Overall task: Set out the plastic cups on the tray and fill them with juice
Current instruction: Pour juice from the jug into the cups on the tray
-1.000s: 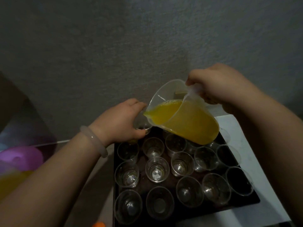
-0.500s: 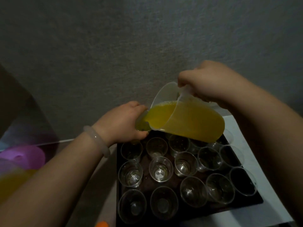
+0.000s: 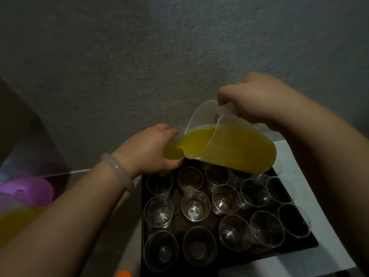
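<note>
Juice (image 3: 229,148) runs from a tilted clear jug (image 3: 201,114) into one cup (image 3: 172,153) held above the far-left corner of the tray (image 3: 311,244). Overfilling seems the main risk. The cup looks nearly full and the jug well loaded, so a little more tilt could spill juice over the left hand (image 3: 147,148) wrapped round the cup. The juice is opaque orange-yellow. The right hand (image 3: 255,100) grips the jug's handle. The other cups (image 3: 193,204) stand empty on the tray.
</note>
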The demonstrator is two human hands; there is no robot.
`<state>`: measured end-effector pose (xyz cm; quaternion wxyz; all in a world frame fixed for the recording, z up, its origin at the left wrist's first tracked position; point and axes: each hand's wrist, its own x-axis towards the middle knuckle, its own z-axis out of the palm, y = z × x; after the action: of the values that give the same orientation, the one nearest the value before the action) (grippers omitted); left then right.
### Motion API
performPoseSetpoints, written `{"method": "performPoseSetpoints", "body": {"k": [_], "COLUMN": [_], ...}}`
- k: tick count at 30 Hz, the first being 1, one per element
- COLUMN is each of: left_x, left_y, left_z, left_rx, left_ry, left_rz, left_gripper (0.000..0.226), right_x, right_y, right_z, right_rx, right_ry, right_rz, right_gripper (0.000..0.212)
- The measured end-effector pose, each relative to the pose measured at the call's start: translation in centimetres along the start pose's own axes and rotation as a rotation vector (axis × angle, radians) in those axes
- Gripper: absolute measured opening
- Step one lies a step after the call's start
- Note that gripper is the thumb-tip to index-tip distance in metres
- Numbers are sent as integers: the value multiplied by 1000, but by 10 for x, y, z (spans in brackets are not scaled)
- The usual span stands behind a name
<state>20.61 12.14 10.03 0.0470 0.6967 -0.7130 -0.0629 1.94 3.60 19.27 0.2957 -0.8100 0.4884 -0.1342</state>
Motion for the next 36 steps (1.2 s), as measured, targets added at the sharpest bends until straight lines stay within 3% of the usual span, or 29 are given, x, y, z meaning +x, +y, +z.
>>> {"method": "performPoseSetpoints", "body": {"k": [15, 29, 36], "left_x": [0, 2, 7], "left_y": [1, 0, -1], "left_z": [2, 1, 0], "left_rx": [-18, -34, -33], "left_ry": [25, 51, 63], "left_rz": [2, -2, -7], "left_gripper": [83, 77, 80], "right_x": [-4, -3, -3], "right_y": [0, 11, 25], "right_z": [-2, 0, -3], "right_rx": [5, 174, 254], "right_ry": [-9, 32, 44], "right_rz": [17, 65, 52], "right_gripper": [33, 29, 37]}}
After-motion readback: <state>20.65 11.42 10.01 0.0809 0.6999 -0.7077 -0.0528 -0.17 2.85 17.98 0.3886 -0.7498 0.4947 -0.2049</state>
